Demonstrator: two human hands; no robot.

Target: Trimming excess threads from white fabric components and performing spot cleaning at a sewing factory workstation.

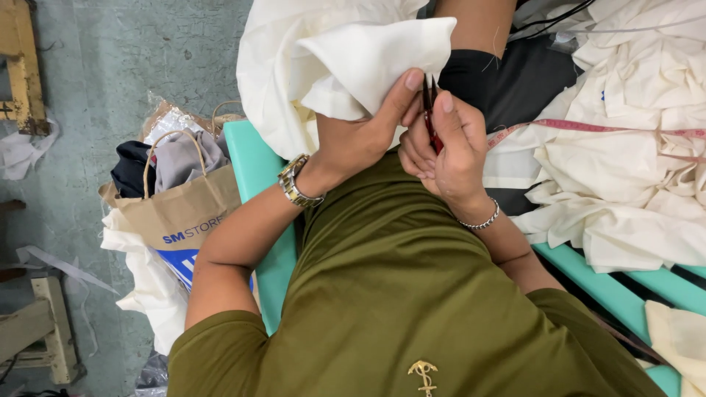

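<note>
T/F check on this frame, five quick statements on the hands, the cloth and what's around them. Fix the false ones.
1. The left hand grips a fold of cream cloth. True.
2. The right hand holds a small red-handled snipping tool. True.
3. The left wrist is bare. False: it wears a metal wristwatch; the right wrist has a chain bracelet.
4. A pink measuring tape lies across the pile of cream fabric on the right. True.
5. The brown paper bag sits on the teal bench. False: it stands on the floor beside the bench, with clothes in it.
</note>
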